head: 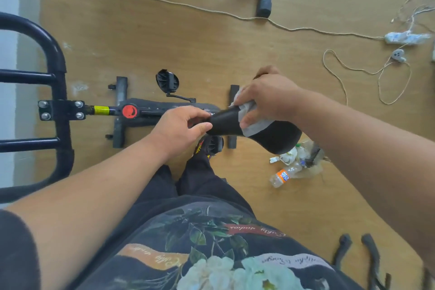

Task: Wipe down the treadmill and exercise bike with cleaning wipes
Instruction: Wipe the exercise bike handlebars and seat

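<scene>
Frame ctr: left hand (182,128) pinches bike saddle (270,135) nose, right hand (266,99) grips wipe (250,116) on it; next prob wipe twd wide end

saddle (270,135) — smooth matt black, leather-like | wipe (249,120) — thin white cloth, crumpled | handlebar (55,59) — glossy black metal tube, bright bolts | floor (188,42) — wood-look, matt, scuffed | bottle (282,176) — clear plastic

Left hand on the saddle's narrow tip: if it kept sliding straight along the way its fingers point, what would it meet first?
Probably the white cleaning wipe that the right hand presses onto the black bike saddle; the left hand points along the saddle toward it.
</scene>
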